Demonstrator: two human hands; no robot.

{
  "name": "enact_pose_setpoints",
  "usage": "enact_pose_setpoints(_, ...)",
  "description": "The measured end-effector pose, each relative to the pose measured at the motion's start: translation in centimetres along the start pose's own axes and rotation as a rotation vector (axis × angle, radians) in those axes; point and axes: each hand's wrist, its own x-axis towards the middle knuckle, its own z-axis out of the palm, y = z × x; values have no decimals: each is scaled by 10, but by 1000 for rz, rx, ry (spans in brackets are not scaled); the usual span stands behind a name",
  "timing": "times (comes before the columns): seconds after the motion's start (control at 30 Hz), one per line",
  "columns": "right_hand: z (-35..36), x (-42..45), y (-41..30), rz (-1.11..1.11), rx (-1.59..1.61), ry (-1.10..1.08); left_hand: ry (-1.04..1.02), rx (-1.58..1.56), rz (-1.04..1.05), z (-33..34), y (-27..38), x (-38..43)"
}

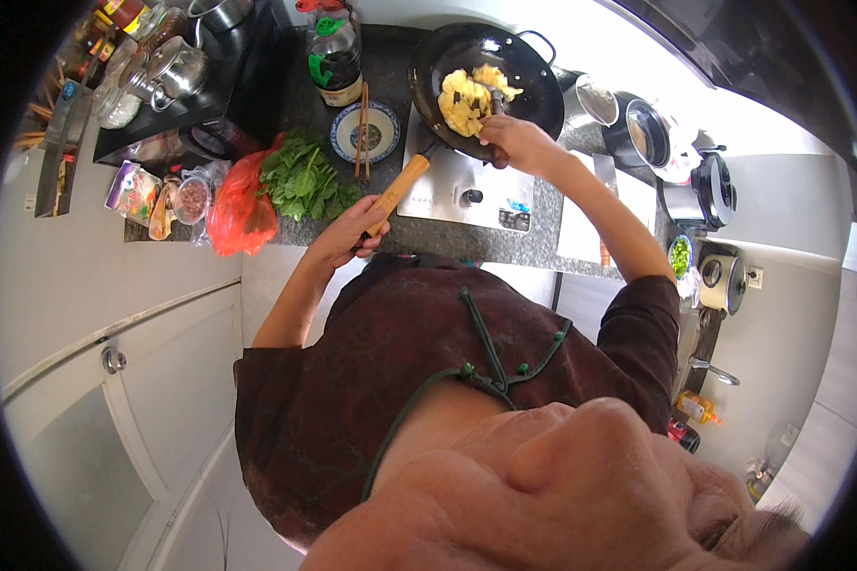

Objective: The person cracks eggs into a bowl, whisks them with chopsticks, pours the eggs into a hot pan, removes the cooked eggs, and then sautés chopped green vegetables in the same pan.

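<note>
My left hand (354,230) grips the wooden handle (398,191) of a black wok (428,78), which is over a gas stove (439,193). Cooked yellow egg (458,107) lies in the wok in broken pieces. With my right hand (518,143) I hold a spatula (497,100) by its dark handle, its head among the egg pieces. Left of the wok, a pair of wooden chopsticks (362,135) rests across a blue-rimmed bowl (334,132). Green leafy vegetables (303,175) lie on the counter near my left hand.
A red plastic bag (239,214) and a small bowl of pinkish food (193,200) lie at the left. A large bottle (336,64) stands behind the bowl. Right of the stove are a white cutting board (578,214), a cleaver (605,175), pots and an electric cooker (714,189).
</note>
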Motion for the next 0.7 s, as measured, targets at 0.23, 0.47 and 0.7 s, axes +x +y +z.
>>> enact_pose_setpoints(0.23,-24,-12,-61,-20,73,90,-5,0,-11,-13,-4,3)
enact_pose_setpoints(0.47,-22,-19,-68,-70,187,7,31,19,25,-6,2,1)
enact_pose_setpoints(0.7,-29,-25,-65,-112,237,-21,61,-8,26,3,1,-4)
